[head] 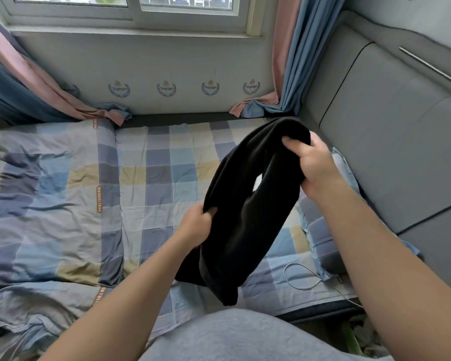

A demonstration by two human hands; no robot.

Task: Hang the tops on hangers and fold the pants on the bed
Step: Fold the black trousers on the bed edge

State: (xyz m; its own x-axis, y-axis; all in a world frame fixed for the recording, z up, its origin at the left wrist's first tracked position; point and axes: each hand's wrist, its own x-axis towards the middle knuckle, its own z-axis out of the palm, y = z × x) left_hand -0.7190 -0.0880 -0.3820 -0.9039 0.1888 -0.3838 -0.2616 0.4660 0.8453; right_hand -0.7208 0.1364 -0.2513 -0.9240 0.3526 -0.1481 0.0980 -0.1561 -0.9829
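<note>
Checked bed [146,162] below, both hands, left [197,225], right [313,162], gripping black garment [248,204] edges aloft

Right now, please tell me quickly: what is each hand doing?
Left hand: closed, gripping the lower edge of the black garment.
Right hand: closed, gripping the garment's upper end.

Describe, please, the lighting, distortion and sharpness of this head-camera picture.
Head view: soft daylight from the window, no glare or hard shadows; the wide-angle lens bends the window frame and headboard; the black garment, gripped by left hand and right hand, is so dark its folds barely show; edges slightly soft.
</note>
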